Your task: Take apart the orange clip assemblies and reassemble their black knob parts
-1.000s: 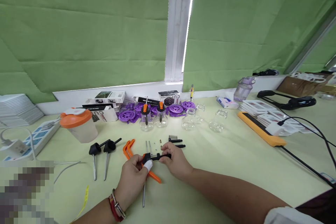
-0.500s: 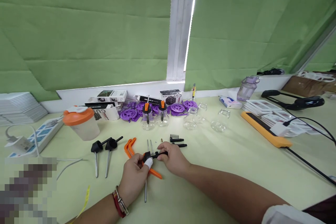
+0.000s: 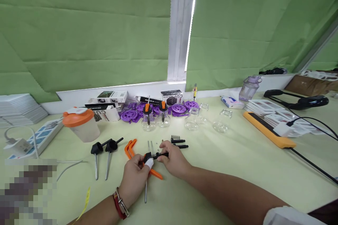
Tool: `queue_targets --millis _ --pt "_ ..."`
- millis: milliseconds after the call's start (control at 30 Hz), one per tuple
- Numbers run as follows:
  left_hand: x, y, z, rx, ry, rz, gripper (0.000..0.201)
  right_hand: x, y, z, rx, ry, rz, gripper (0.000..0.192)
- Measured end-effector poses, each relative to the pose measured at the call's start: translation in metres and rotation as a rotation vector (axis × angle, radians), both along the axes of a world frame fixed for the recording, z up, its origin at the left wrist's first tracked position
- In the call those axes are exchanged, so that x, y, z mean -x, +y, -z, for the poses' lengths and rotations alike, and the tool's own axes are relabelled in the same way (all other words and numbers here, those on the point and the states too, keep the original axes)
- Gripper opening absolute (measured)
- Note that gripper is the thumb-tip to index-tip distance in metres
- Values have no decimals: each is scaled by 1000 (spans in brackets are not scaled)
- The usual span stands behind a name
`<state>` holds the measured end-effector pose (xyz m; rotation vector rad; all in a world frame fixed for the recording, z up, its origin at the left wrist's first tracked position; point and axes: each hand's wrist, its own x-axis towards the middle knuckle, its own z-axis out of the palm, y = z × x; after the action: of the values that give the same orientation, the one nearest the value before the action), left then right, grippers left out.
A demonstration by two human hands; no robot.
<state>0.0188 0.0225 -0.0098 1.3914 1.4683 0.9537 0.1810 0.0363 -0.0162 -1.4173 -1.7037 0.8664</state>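
Observation:
My left hand (image 3: 134,177), its thumb wrapped in white, is closed around a black bottle top (image 3: 147,157) whose metal tube (image 3: 145,191) points down toward me. The fingers of my right hand (image 3: 175,158) pinch a slim black rod-like part (image 3: 164,154) that meets the top's right side. Beneath my hands lies an orange lever (image 3: 156,174), and more orange levers (image 3: 130,148) rest just beyond my left fingers. Thin metal rods (image 3: 151,146) lie behind the top. A spring (image 3: 175,137) and black plungers (image 3: 181,146) are past my right hand.
Two black tops with tubes (image 3: 111,145) lie to the left, near an orange-lidded cup (image 3: 83,130). Glass bottles (image 3: 191,124), purple wheel-shaped parts (image 3: 130,115) and boxes (image 3: 112,96) line the back. An orange power strip (image 3: 266,130) is at right.
My hands keep the same grip on the black top and rod, with only a very slight shift of the right fingers. The view has moved a little.

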Motion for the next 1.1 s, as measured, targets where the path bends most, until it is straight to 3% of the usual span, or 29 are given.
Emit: queue_targets --millis 133,500,1100 --pt "0 0 -1 4 -21 3 28 0 1 1 16 24 -23 11" --pt "2 2 4 12 -25 3 23 1 2 3 24 13 -5 10" --pt "1 0 0 58 -76 -7 30 0 4 4 25 28 -8 14"
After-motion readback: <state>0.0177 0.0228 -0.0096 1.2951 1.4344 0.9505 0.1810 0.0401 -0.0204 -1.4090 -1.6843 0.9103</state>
